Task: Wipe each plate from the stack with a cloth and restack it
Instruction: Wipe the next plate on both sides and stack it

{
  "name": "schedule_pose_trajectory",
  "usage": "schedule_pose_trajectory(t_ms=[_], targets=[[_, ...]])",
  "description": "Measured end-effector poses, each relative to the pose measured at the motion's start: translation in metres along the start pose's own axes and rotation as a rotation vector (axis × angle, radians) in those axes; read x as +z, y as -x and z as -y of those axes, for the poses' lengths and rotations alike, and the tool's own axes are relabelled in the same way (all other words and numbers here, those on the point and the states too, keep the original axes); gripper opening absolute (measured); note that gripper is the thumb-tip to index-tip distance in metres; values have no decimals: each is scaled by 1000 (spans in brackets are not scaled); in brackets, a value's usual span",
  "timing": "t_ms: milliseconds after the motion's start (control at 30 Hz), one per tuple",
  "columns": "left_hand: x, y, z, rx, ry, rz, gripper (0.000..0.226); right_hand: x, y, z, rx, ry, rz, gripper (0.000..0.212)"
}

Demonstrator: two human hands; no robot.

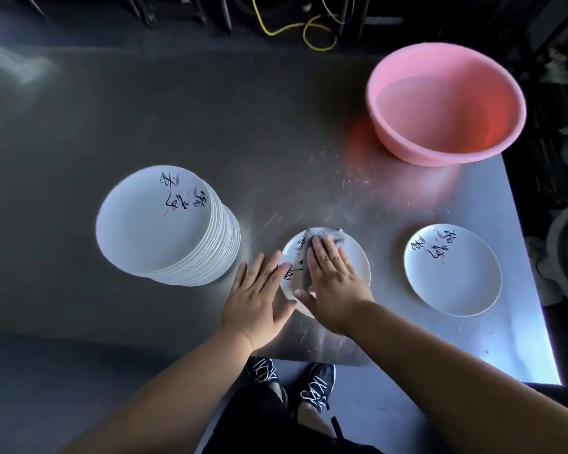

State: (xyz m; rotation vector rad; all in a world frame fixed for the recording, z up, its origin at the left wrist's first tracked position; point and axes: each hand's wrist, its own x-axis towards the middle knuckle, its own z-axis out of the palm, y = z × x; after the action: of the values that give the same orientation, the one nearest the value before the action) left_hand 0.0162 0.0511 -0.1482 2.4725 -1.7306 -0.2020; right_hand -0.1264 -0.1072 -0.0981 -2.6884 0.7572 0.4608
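Head view, looking down on the steel table (276, 142). My right hand (333, 283) lies flat, fingers straight and together, pressing a grey cloth (328, 239) onto the plate being wiped (358, 263); nothing is gripped, the palm simply bears down so the cloth drags across the glaze. My left hand (254, 294) is also spread flat, fingertips resting on the near-left rim of the same plate, palm on the table beside it; I read this as bracing, so the plate does not skid on the smooth metal under the wiping pressure. The plate sits near the front table edge, between the tall stack of plates (164, 224) to the left and a single plate (451, 268) set apart to the right. Judgement: the single plate looks like the start of the finished pile, so the task is in its early part, with most of the stack yet to do. A pink basin (446, 103) stands at the far right corner, within reach, probably for rinsing the cloth; I cannot tell whether it holds water. Next move would need the cloth lifted clear and the plate carried right, set down centred on the lone one.
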Motion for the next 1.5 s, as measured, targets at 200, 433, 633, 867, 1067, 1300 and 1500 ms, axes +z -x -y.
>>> schedule_pose_trajectory(t_ms=[200,433,633,867,1067,1300,1500], targets=[[1,-1,1,-7,27,1,69,20,43,0,-262,84,31,102],[-2,-1,0,-14,9,40,72,-12,14,-15,-97,-21,102,113],[0,-1,1,-9,26,21,72,15,58,-15,-250,107,48,96],[-2,0,-1,-20,23,33,72,-4,23,-36,-54,127,66,104],[-4,-1,0,-15,39,31,71,17,69,-15,-173,122,69,107],[-4,0,-1,-14,35,28,70,-6,40,-35,1,100,96,108],[-5,0,0,-2,60,24,68,14,87,-30,-127,107,72,80]])
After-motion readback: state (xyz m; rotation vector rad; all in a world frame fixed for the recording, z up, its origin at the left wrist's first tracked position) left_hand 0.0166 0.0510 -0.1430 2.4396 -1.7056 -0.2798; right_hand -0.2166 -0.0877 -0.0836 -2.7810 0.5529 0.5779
